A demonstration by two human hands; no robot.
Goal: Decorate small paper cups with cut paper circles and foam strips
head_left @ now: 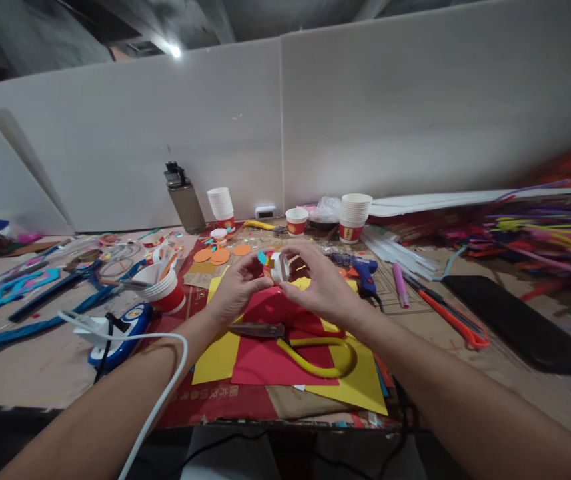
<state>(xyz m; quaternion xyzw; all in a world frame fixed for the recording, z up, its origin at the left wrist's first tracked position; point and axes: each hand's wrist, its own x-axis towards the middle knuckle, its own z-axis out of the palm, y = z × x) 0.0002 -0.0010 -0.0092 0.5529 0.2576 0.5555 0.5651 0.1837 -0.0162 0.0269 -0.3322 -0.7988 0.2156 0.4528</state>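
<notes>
Both hands are raised over the sheets at the middle of the table, with a small cut-down paper cup (280,267) between them. White shows on its round rim, and small blue and yellow paper bits stick out on its left side. My left hand (235,288) is closed on the cup's left side. From the right, the fingers of my right hand (318,283) curl around the rim. Below them, yellow-handled scissors (322,360) lie on red paper (260,363), which rests on yellow paper (360,383). Orange paper discs (220,257) lie just beyond my left hand.
Stacked paper cups (356,217), a bottle (185,203) and pliers (260,225) stand or lie at the back. On the right are a glue gun (365,277), a cutter knife (452,320), a black phone (525,323) and pipe cleaners (540,240). A white cable (184,353) crosses my left forearm.
</notes>
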